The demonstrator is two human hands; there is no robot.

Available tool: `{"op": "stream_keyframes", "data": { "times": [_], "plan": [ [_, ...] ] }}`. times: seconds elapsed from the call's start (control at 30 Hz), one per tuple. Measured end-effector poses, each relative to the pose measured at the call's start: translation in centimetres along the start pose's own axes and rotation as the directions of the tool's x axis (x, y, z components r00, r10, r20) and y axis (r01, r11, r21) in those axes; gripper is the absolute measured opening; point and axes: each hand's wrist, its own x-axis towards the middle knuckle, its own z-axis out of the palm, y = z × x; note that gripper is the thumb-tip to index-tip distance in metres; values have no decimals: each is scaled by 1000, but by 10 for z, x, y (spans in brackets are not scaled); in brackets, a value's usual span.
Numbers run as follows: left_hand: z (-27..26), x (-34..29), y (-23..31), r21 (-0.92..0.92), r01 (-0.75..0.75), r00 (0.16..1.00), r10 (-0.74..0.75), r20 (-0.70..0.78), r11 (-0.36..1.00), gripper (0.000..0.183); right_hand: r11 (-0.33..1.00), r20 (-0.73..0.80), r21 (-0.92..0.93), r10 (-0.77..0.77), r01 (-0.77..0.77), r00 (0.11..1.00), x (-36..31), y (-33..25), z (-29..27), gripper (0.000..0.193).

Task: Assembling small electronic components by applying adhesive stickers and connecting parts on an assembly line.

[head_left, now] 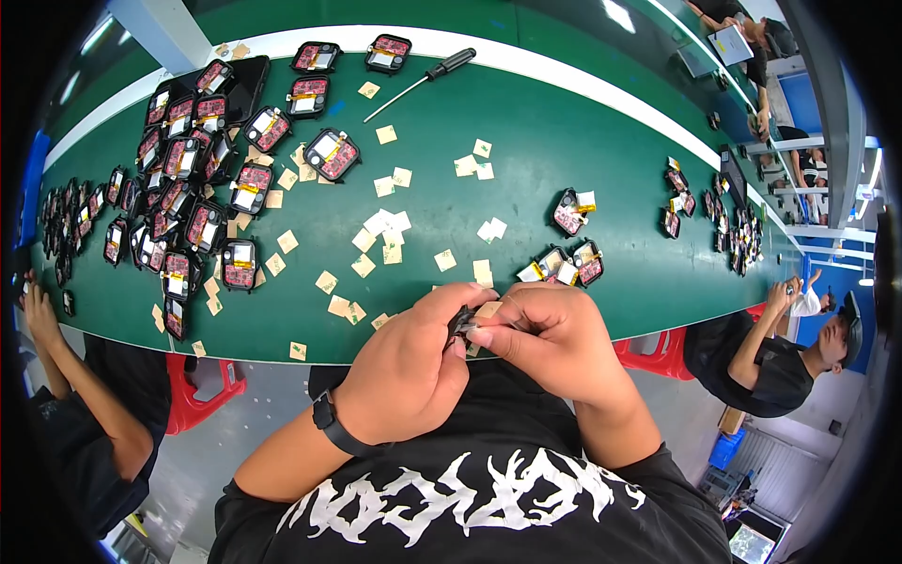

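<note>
Near the table's front edge, both hands are held close together. My left hand (413,362), with a black strap on its wrist, is closed round a small black housing (459,324), mostly hidden by the fingers. My right hand (559,343) is pinched against it, thumb and forefinger meeting at the housing's right side. A small tan paper square (489,308) shows at the right fingertips. Just beyond the right hand lie several open black housings (588,262) with red circuit boards and silver battery packs.
Many similar housings (204,226) are piled at the left. Loose tan paper squares (364,266) are scattered over the green table (423,132). A screwdriver (423,83) lies at the back. Co-workers sit at left and right, near red stools (658,353).
</note>
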Motion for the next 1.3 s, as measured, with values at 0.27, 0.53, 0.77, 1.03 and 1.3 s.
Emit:
{"op": "stream_keyframes", "data": {
  "times": [0.27,0.53,0.77,1.03,1.3],
  "plan": [
    [-1,0,-2,-52,-27,1000,27,-7,998,60,980,-8,-46,-194,194,981,7,3,1,9],
    [-6,-3,-5,-23,-66,998,67,12,998,58,949,-78,282,171,-143,982,9,-2,9,14],
    [0,-2,-5,-179,-59,996,45,-79,982,58,938,-38,306,185,-165,982,6,-5,11,13],
    [-1,5,18,-119,199,969,-213,-128,973,36,834,-5,521,216,-182,976,1,-7,12,11],
    [-11,1,44,-282,374,923,-384,19,884,35,905,-25,425,49,-34,998,-21,-1,-5,17]
  ]
}}
